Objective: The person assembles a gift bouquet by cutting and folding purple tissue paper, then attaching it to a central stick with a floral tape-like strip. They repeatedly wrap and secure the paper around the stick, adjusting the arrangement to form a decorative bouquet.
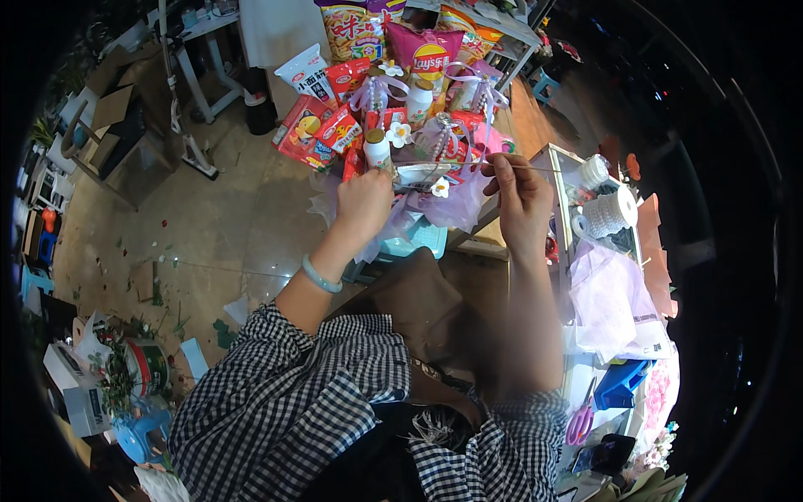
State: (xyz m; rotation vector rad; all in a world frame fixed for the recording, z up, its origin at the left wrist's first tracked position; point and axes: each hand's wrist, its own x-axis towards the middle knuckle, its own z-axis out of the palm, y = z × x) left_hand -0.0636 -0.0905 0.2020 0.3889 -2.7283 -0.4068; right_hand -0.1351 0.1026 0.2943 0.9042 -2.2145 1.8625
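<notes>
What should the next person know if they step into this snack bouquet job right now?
Left hand rests on the bouquet's front by a small white flower. Right hand pinches a thin stick level, pointing right. Snack bouquet already carries snack bags, small bottles, ribbon bows and lilac wrap. The stick is not yet in the bouquet. Bead string rolls sit right; pink scissors lower right.

Right forearm (535, 335) is a blurry smear, so no detail there, and whatever thin stick or wire the right hand (520, 197) pinches is too fine to tell what it is. The left hand (365, 203) covers the middle of the snack bouquet (393, 109), fingers out of sight behind it. The top chip bags (355, 25) are cut off by the frame edge.
</notes>
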